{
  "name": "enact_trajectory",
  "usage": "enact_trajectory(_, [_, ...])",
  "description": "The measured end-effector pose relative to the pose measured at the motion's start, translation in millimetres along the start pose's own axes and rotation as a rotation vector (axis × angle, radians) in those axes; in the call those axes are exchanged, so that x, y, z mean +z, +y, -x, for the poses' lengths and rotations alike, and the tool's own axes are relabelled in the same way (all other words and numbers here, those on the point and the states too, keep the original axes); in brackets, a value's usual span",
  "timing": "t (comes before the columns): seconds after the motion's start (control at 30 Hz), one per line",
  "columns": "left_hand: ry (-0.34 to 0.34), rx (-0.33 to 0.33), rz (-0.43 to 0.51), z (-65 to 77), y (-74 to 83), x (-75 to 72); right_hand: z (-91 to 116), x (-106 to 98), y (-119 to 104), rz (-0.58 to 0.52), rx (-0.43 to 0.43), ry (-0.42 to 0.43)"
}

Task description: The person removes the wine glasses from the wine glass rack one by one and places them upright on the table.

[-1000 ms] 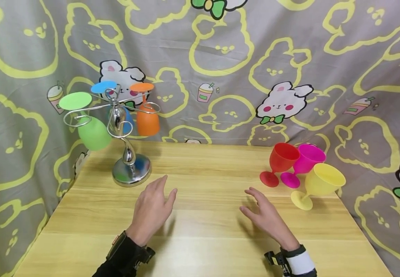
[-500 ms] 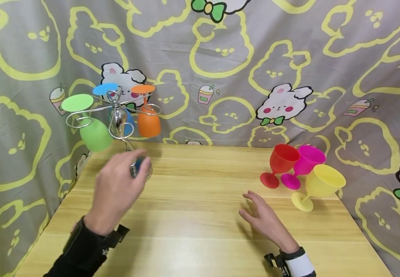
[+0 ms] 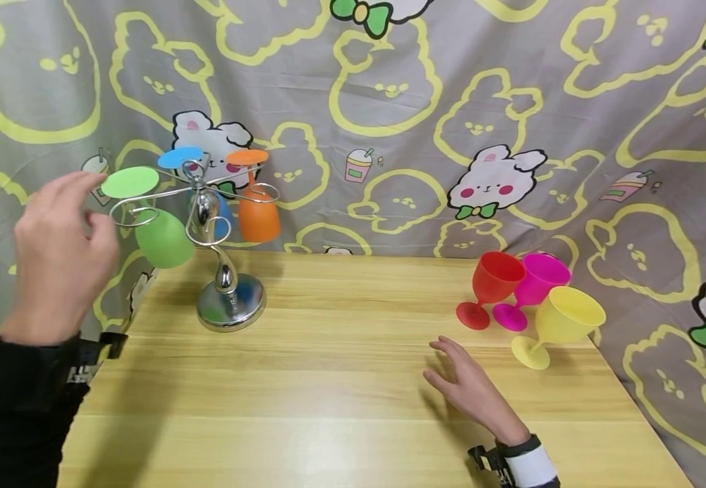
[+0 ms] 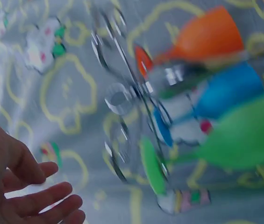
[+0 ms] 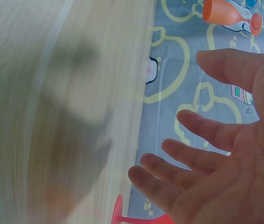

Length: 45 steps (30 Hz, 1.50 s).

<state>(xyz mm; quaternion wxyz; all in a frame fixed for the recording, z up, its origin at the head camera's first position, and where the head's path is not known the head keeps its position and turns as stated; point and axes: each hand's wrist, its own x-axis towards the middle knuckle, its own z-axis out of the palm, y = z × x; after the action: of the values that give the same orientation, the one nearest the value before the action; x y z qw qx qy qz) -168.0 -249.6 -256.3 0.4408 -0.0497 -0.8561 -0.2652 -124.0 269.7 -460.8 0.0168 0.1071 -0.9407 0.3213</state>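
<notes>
On the left, a chrome goblet rack (image 3: 226, 278) carries a green goblet (image 3: 165, 240), a blue goblet (image 3: 221, 215) and an orange goblet (image 3: 259, 215), all hung upside down by their feet. My left hand (image 3: 62, 251) is raised beside the green goblet's foot, its fingertips close to that foot in the head view. In the left wrist view, a gap shows between my left fingers (image 4: 52, 196) and the green foot (image 4: 151, 165). Relaxed and holding nothing, my right hand (image 3: 471, 386) hovers over the table, left of the yellow goblet (image 3: 569, 315).
A red goblet (image 3: 498, 276) and a magenta goblet (image 3: 542, 278) stand upright with the yellow one at the table's right. The wooden table (image 3: 340, 379) meets a patterned curtain (image 3: 389, 183) at its back. Wire hooks (image 3: 209, 230) stick out from the rack.
My left hand has risen from above the table and swung left, past the rack's base, to beside the green goblet's foot. The right hand stays about where it was.
</notes>
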Motion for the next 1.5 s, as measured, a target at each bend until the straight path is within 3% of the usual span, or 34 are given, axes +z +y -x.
enact_trajectory(0.13, [-0.104, -0.008, -0.083, -10.5, -31.0, -2.8, -0.1, -0.5, 0.1, 0.0, 0.002, -0.002])
enact_trajectory(0.2, [-0.172, 0.023, -0.096, -15.1, -46.4, -0.6, -0.1, -0.7, 0.0, -0.001, 0.004, -0.002])
enact_trajectory(0.33, [-0.266, 0.169, -0.079, -24.3, -76.2, 11.4, 0.0, -0.4, -0.1, -0.004, 0.009, -0.006])
enact_trajectory(0.47, [-0.274, 0.321, -0.066, -30.0, -97.4, 25.7, -0.1, 1.4, -0.3, -0.016, 0.014, -0.014])
enact_trajectory(0.6, [-0.215, 0.355, -0.057, -32.3, -103.4, 34.1, -0.3, 2.4, -0.7, -0.012, 0.02, -0.018])
enact_trajectory(0.83, [-0.125, 0.301, -0.117, -39.4, -105.8, 37.7, 0.8, 2.5, -0.2, -0.006, 0.033, -0.019])
enact_trajectory(1.0, [-0.098, 0.264, -0.134, -49.1, -105.8, 39.4, 2.0, 2.8, 0.4, -0.002, 0.039, -0.019])
enact_trajectory(1.37, [-0.149, 0.27, -0.126, -60.6, -114.7, 47.5, 4.3, 2.9, 0.8, -0.009, 0.057, -0.025])
enact_trajectory(1.5, [-0.167, 0.313, -0.13, -61.6, -116.5, 49.1, 4.4, 3.8, 0.9, -0.011, 0.066, -0.032])
